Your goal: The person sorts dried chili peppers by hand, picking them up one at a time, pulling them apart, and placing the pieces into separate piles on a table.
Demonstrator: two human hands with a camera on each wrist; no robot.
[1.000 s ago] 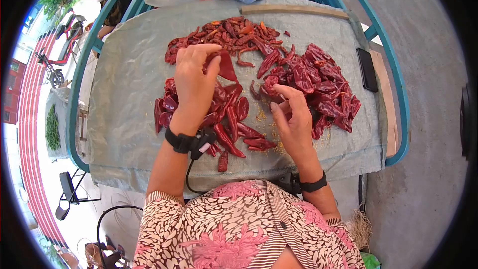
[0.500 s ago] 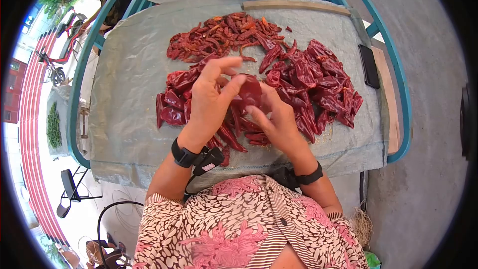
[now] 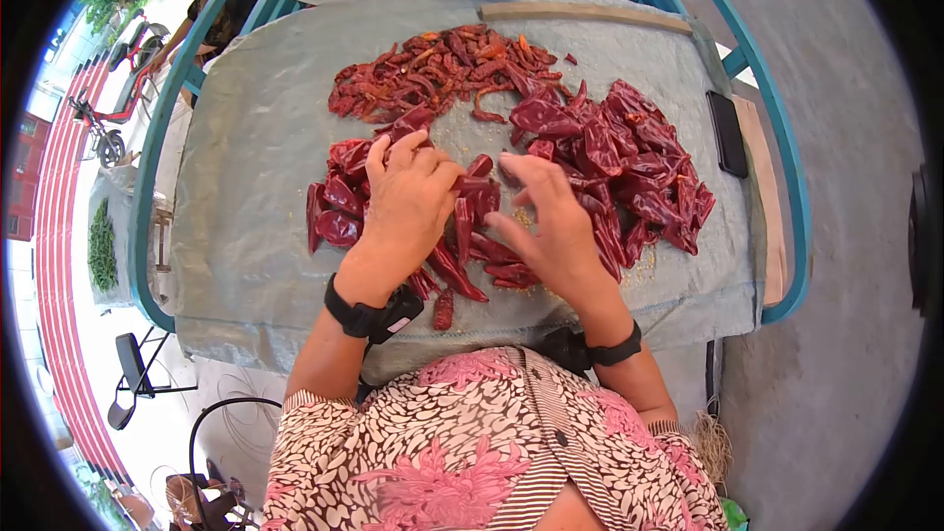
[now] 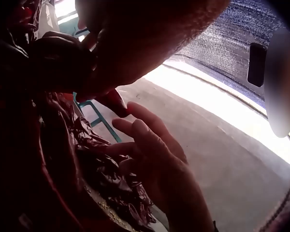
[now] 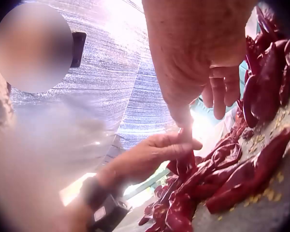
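Note:
My left hand (image 3: 408, 206) is over the left heap of large dried red chilies (image 3: 339, 206), its fingers bent downward. It grips a chili (image 3: 474, 183), whose end sticks out past the fingertips toward the right; in the left wrist view that chili's tip (image 4: 114, 102) shows below the dark hand. My right hand (image 3: 551, 221) hovers between the two heaps with thumb and fingers spread, just right of this chili. The right heap of large, glossy chilies (image 3: 639, 167) lies beyond its fingers. Several long chilies (image 3: 452, 270) lie near my left wrist.
A heap of smaller, wrinkled chilies (image 3: 442, 69) spreads at the back. Yellow seeds (image 5: 270, 193) are scattered on the grey woven sheet (image 3: 246, 138). A phone (image 3: 726, 133) lies at the right edge, inside the teal metal rail (image 3: 795, 187). Another person (image 3: 221, 15) is at the far left.
My left hand moved down from the back of its heap. Both hands met at a chili, then parted, the right hand moving slightly right. A broad chili now shows at the right heap's left edge.

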